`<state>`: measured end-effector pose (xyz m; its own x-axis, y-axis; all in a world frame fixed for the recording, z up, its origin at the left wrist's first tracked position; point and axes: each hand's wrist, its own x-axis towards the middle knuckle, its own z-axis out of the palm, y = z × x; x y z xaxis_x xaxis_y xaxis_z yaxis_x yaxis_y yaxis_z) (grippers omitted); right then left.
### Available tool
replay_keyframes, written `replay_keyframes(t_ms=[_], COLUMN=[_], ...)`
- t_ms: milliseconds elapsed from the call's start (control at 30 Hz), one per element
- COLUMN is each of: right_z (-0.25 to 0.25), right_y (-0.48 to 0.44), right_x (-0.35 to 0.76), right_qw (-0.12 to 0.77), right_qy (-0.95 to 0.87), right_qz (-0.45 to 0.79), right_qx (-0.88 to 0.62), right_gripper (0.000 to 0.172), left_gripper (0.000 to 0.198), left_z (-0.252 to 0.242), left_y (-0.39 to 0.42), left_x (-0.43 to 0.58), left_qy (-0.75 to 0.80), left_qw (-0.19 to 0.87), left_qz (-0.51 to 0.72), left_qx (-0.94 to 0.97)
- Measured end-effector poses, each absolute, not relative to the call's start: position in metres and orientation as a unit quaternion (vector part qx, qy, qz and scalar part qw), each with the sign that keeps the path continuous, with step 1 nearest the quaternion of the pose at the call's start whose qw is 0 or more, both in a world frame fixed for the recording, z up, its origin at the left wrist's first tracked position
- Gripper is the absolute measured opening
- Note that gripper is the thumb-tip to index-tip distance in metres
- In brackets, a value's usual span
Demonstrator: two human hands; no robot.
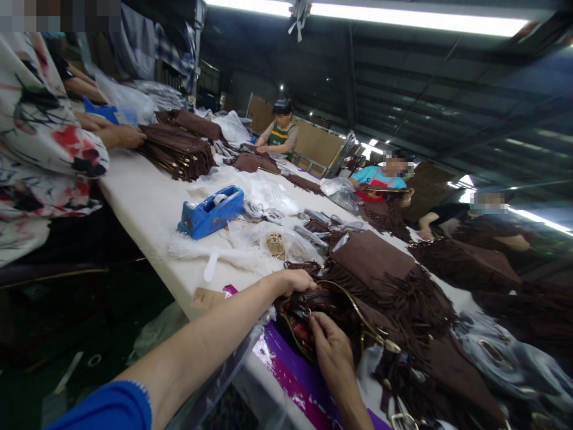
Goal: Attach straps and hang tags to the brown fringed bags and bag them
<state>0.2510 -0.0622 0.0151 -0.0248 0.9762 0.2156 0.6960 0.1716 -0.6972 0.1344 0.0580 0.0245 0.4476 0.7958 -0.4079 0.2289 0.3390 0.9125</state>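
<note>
Both hands were on it: the left hand (298,280) had its grip curled shut over the top edge of the brown fringed suede bag (403,310), and the right hand (332,353), grip bent tight, pinched at the bag's dark mouth beside the gold chain strap (353,304). The bag lay on the white desk (147,203), nearer the camera than the blue plastic tape dispenser (210,212) and right of it, its long axis running rightward away from both grips. The left hand sat closer to the dispenser; beyond the dispenser, a co-worker's hand (128,136) rested on a stack of brown bags (176,152).
</note>
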Motion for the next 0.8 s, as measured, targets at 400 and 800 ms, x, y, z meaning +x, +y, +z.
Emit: replay_keyframes(t_ms=[400, 800], right_z=[-0.003, -0.003], right_y=[-0.064, -0.062], right_x=[0.240, 0.227], right_qw=[0.387, 0.387], right_qy=[-0.666, -0.731], right_qz=[0.176, 0.004], right_qx=[-0.613, -0.563], right_gripper=[0.028, 0.023], left_gripper=[0.021, 0.020], left_z=[0.022, 0.039], left_y=[0.054, 0.043], left_x=[0.132, 0.129], left_qy=[0.511, 0.534], left_qw=[0.602, 0.547], left_qz=[0.246, 0.251], left_qx=[0.561, 0.594])
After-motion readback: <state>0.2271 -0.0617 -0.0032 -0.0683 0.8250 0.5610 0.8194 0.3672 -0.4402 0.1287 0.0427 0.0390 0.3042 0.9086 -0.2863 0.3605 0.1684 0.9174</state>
